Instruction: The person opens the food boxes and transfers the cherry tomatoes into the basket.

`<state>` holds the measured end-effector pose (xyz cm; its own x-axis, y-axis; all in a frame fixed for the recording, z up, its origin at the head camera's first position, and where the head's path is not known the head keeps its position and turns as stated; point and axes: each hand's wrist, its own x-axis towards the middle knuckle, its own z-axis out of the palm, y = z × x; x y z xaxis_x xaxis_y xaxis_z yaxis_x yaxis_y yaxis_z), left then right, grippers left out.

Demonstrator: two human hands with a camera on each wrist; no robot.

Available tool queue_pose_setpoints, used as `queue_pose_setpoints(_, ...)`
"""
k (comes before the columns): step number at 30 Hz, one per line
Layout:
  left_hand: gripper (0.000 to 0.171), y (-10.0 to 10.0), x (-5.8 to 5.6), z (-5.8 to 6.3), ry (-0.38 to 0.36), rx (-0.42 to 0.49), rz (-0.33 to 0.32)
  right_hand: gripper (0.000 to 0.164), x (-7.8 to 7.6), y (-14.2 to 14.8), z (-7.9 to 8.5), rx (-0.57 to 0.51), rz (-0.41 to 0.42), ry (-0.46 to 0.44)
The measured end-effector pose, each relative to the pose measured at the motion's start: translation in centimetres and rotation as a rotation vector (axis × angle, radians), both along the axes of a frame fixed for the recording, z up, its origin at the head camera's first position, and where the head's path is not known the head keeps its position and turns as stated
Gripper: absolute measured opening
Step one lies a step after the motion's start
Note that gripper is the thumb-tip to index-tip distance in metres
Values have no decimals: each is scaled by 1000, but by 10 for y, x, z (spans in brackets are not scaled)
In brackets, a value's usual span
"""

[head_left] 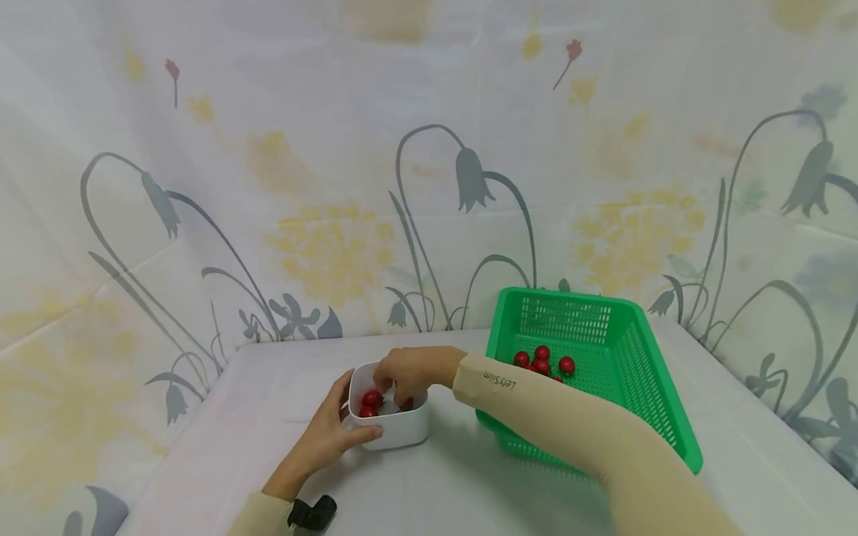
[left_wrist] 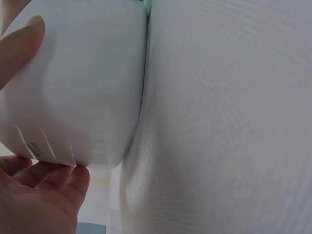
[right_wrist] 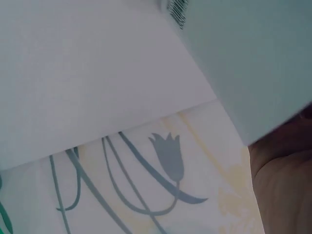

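My left hand [head_left: 328,428] grips a white square-cornered box [head_left: 397,432], thumb on its front wall and fingers round the left side. In the left wrist view, several fingertips press against the box wall [left_wrist: 83,87]. My right hand [head_left: 410,371] reaches over the rim with its fingers pointing down inside. Red cherry tomatoes [head_left: 372,398] lie in the box at the left. Another red tomato [head_left: 406,404] shows just under the right fingertips; whether they pinch it is unclear. The right wrist view shows only part of that hand [right_wrist: 285,195] beside the box [right_wrist: 253,63].
A green slotted plastic basket [head_left: 643,372] stands to the right, with several cherry tomatoes [head_left: 541,366] at its left; the right forearm crosses over its front. White cloth covers the table [head_left: 429,499]. Behind hangs a flower-printed curtain [head_left: 429,89].
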<state>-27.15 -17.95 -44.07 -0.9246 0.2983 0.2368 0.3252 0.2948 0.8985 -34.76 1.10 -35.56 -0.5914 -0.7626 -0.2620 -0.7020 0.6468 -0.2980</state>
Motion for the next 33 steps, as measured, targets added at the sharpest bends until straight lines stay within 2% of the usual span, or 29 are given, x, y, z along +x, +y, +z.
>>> queue_pose_setpoints(11, 98, 0, -1, 4, 13, 7, -16, 19, -4, -3, -10, 38, 30, 14)
queue_pose_setpoints(19, 98, -1, 0, 1, 8, 3, -15, 14, -6, -11, -21, 128, 116, 121)
queue_pose_setpoints(24, 99, -2, 0, 1, 9, 4, 0, 16, -4, -14, -25, 129, 210, 191)
queue_pose_setpoints(28, 98, -1, 0, 0, 7, 6, -4, 20, -3, -15, -27, 115, 245, 203)
queue_pose_setpoints(33, 98, -1, 0, 0, 11, 1, -5, 22, -3, -16, -25, 117, 247, 186)
